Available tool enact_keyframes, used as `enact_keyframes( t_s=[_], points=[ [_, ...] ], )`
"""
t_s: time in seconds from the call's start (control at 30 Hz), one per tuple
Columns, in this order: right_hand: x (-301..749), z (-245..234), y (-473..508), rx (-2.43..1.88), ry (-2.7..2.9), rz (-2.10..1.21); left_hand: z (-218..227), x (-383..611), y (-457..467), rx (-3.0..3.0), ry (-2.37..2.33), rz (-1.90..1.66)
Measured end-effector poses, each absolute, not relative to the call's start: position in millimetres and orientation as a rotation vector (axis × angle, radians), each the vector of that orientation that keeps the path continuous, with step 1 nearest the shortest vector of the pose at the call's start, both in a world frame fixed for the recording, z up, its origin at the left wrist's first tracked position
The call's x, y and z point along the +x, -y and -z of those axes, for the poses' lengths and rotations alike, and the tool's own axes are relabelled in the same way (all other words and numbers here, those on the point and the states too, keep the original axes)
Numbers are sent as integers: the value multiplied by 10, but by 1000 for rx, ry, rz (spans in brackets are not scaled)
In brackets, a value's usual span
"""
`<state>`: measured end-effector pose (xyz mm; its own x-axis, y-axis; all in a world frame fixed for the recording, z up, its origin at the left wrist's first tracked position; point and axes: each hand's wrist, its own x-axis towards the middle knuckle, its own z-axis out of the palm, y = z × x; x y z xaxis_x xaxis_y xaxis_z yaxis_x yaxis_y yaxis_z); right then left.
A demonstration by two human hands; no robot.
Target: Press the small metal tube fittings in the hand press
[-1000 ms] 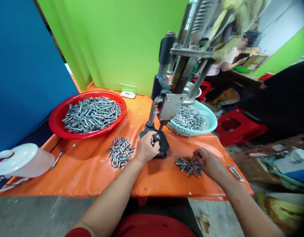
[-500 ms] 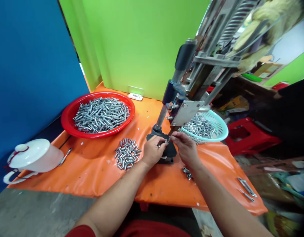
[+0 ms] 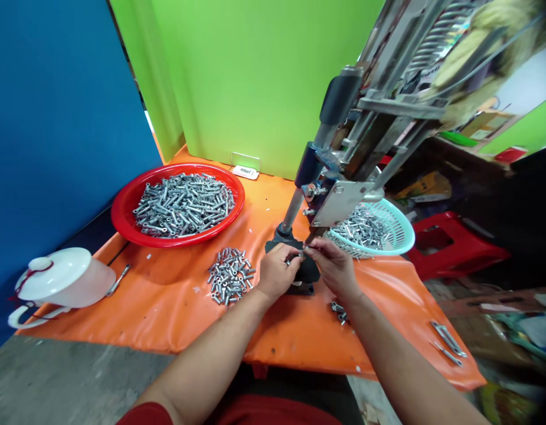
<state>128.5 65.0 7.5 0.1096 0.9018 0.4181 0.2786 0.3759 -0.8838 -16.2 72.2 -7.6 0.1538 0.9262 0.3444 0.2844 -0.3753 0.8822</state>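
Observation:
Over the black base (image 3: 309,273) of a bench press (image 3: 339,203), both of my hands meet with their fingertips nearly touching. My left hand (image 3: 276,273) pinches a small silvery metal piece, mostly covered by the thumb and forefinger. From the other side, my right hand (image 3: 333,269) has its thumb and fingers pinched together just under the press's lower end; what it holds is too small and covered to name. A pile of short metal sleeves (image 3: 231,276) lies left of the base. A few metal pieces (image 3: 340,313) lie below my right wrist.
A red basin (image 3: 122,219) of metal bolt-like parts stands at left, a pale-blue basket (image 3: 401,233) of similar parts behind the press at right. A white lidded pot (image 3: 62,277) sits at the left edge, wrenches (image 3: 448,341) at the right. A red stool (image 3: 454,245) is beyond.
The view has shifted slightly, so the press and table appear a little further right. Both hands stay at the press base, still pinching, with only slight finger movement.

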Motion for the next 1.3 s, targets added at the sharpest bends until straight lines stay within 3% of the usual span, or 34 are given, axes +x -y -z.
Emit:
enact_keyframes(
  t_s=[0.53,0.9,1.3],
  points=[
    [1270,-159,-646,-1196,1624,-461,67,-157,-718,1767,-1191,-1235],
    [1212,-12,-616,-1196,1385,-603,57,-159,-706,1748,-1175,-1235],
    [1239,-116,-630,-1181,1551,-535,28,-151,-706,1810,-1139,-1241]
  ],
)
